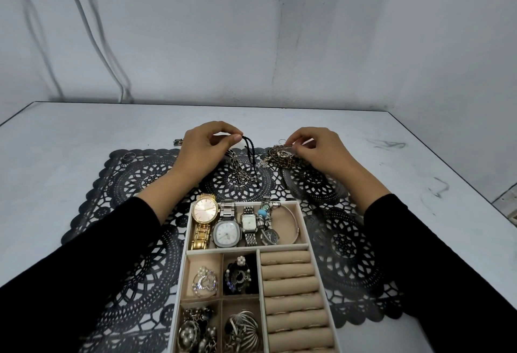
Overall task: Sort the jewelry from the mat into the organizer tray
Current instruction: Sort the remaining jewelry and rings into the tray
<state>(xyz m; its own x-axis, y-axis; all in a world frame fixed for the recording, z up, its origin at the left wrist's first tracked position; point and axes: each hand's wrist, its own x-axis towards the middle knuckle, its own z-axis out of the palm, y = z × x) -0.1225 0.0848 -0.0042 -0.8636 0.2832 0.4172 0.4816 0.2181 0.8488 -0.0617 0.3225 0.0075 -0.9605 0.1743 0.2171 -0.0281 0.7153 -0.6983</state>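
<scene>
Mid-sort, the left hand (201,151) pinched a cord (251,156) above the mat (134,184); the right hand (321,154) pinched the pile (279,156); next, likely, the cord needed a tray (282,247) compartment.

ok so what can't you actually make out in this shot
All head view:
organizer tray: near end cut off by the bottom edge.
jewelry tangle: the right hand pinching it covers part; pieces too knotted to count.
metal piece beyond the mat: half hidden behind the left hand, too small to name.
black cord in the left hand: its lower end fades into the dark mat.
</scene>
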